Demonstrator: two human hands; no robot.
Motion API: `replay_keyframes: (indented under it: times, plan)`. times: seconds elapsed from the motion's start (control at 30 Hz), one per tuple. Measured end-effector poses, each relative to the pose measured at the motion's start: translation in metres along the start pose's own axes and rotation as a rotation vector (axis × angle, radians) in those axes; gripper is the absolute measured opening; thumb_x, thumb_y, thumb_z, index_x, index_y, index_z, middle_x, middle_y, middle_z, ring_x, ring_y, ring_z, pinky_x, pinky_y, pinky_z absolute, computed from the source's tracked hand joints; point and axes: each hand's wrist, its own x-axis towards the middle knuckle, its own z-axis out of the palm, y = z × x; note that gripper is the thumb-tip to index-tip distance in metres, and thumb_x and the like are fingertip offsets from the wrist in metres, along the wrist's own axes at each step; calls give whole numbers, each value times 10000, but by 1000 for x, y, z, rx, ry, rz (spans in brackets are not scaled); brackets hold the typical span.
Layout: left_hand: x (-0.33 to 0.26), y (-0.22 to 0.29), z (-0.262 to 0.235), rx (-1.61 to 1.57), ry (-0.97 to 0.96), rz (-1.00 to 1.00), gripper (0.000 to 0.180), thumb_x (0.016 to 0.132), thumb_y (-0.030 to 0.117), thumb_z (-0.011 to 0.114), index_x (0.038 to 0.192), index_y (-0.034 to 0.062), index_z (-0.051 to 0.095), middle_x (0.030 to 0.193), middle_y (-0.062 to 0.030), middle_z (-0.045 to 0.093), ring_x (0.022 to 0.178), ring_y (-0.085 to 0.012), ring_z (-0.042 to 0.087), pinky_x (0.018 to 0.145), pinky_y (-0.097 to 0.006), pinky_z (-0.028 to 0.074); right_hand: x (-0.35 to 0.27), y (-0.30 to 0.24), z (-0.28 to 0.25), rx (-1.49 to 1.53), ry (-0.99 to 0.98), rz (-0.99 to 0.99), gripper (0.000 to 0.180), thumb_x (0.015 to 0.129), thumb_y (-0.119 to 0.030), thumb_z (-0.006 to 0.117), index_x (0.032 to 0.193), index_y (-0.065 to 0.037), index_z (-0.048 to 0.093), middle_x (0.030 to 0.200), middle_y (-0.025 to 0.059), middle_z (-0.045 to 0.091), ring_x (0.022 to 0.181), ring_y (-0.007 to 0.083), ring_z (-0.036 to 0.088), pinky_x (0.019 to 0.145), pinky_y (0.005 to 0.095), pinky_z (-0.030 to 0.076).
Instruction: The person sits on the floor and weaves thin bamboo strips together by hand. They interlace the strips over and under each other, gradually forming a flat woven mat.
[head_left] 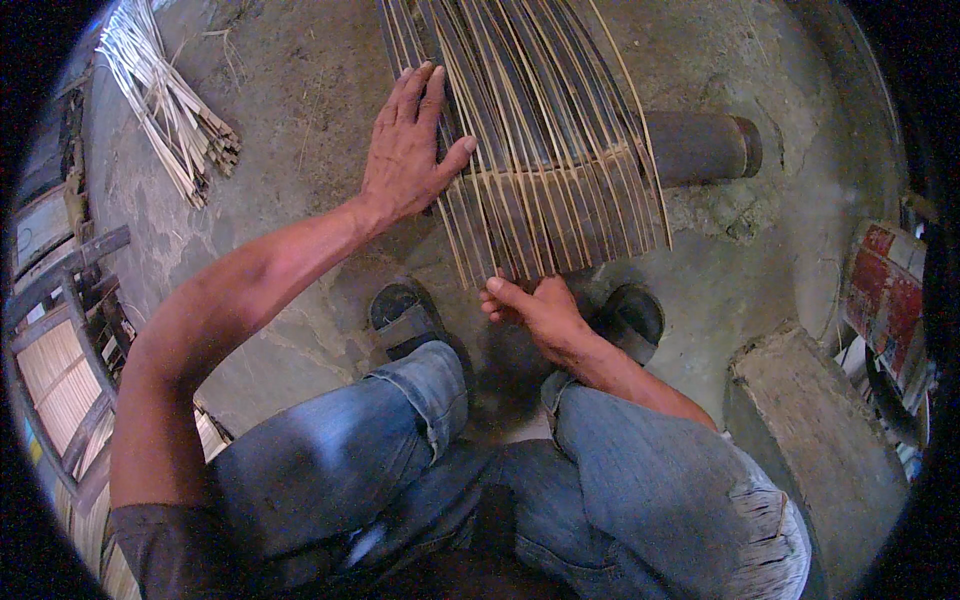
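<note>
A panel of long, thin dark and pale strips [560,215], like split bamboo or cane, runs away from me, with one strand crossing them. It lies over a dark round log or pipe [705,148] on the floor. Against the panel's left edge rests my left hand [405,150], fingers stretched out and thumb spread over the outer strips. My right hand [550,318] is closed at the near end of the panel, thumb and fingers pinching strip ends there. Part of its fingers is hidden under the strips.
A bundle of pale strips [170,110] lies on the concrete floor [300,130] at the far left. At left stands a wooden frame [75,310] beside more pale slats. A rough block [815,410] and a red-and-white object [885,280] are at right. My sandalled feet stand below the panel.
</note>
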Motion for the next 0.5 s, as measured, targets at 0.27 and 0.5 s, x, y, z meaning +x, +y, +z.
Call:
replay_keyframes:
  times: [0.27,0.5]
  plan:
    - [0,0,0,9,-17,21,726,955,479,486,1517,84,253,1564,-204,214,1440,-414,189,1173,-494,183,-2,4,1,-37,1,-62,286,915,-239,669,961,44,682,861,107,718,745,161,685,686,299,561]
    - [1,0,1,19,-21,14,723,954,487,483,1512,80,267,1559,-208,221,1436,-417,199,1171,-495,190,-5,4,-8,-163,39,1,252,908,-166,677,1061,25,616,943,115,672,846,188,658,740,314,551]
